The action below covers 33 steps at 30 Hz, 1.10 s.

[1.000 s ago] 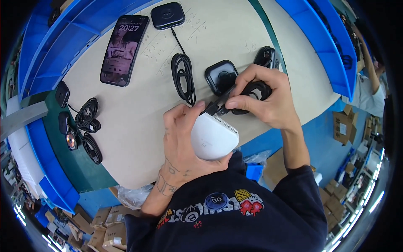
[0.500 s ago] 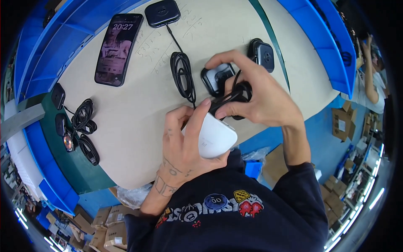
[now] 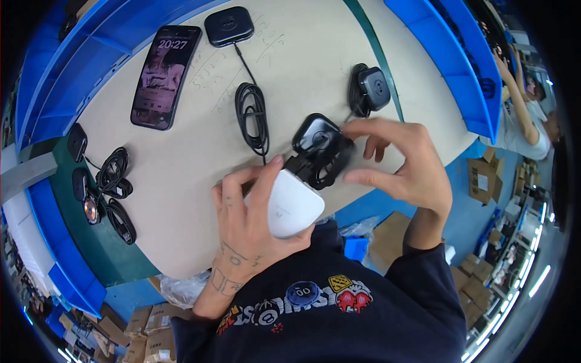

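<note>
My left hand grips a white rounded block, likely a power adapter, at the table's near edge. Black plugs sit at the block's far side. Just beyond it lies a square black charging pad, with its bundled black cable partly blurred. Beside that bundle, my right hand has thumb and fingers spread, with nothing held between them. Its forefinger tip is close to the pad; whether it touches cannot be seen. A second pad lies farther off, its coiled cable running toward the block.
A phone with a lit screen lies at the far left. Another pad with cable rests at right. More cabled pads lie on a green strip at left. Blue bins border the table. Another person is at far right.
My right hand has let go of the cable bundle and drawn away to the right, its fingers spreading. My left hand still holds the white block. The view has shifted slightly.
</note>
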Each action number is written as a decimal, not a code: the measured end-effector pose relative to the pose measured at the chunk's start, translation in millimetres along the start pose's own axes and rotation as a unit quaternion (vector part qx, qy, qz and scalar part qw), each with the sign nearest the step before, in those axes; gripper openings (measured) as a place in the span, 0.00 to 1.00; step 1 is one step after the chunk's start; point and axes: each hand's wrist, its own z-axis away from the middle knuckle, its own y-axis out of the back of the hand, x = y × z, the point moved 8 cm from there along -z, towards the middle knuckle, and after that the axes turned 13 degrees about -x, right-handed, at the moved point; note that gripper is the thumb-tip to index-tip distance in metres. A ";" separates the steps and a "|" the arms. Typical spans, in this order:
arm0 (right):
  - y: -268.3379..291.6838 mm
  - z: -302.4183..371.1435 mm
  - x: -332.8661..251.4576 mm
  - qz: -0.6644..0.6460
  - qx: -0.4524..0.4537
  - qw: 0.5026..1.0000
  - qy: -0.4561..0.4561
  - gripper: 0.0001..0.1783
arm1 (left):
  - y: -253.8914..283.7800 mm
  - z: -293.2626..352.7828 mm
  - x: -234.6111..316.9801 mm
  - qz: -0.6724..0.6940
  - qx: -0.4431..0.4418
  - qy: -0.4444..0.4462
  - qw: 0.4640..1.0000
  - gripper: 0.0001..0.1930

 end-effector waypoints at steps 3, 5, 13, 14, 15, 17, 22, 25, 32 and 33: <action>5.2 5.0 1.8 0.050 0.030 0.998 0.022 0.17 | 2.8 -1.2 -3.9 0.051 0.006 0.002 0.999 0.56; -1.1 6.6 5.4 0.114 0.049 0.990 0.065 0.16 | 8.7 -0.8 -8.9 0.122 0.013 0.008 0.992 0.56; -26.7 2.7 -6.8 0.214 0.061 0.971 0.093 0.11 | 10.5 4.1 -21.9 0.168 0.049 0.016 0.984 0.60; -26.3 5.3 -2.9 0.186 0.036 0.978 0.082 0.11 | 11.2 5.0 -23.5 0.165 0.056 0.025 0.984 0.60; -26.0 7.9 1.3 0.157 0.011 0.985 0.071 0.11 | 12.1 6.1 -25.0 0.161 0.064 0.035 0.984 0.60; -24.5 12.1 9.8 0.130 -0.014 0.990 0.059 0.11 | 12.3 7.1 -26.5 0.160 0.071 0.043 0.984 0.60; -3.4 17.1 44.8 0.207 0.088 0.974 -0.006 0.13 | 13.8 6.6 -24.0 0.084 0.085 0.051 0.992 0.61; 26.9 18.8 59.6 0.228 0.211 0.950 -0.020 0.13 | 18.5 11.2 -24.2 0.041 0.118 0.066 0.990 0.61; 79.2 30.6 73.6 0.162 0.294 0.939 -0.075 0.06 | 17.7 15.8 -27.3 0.020 0.126 0.093 0.987 0.61; 93.1 37.1 73.8 0.194 0.330 0.922 -0.063 0.08 | 18.0 16.6 -29.0 0.015 0.126 0.107 0.986 0.61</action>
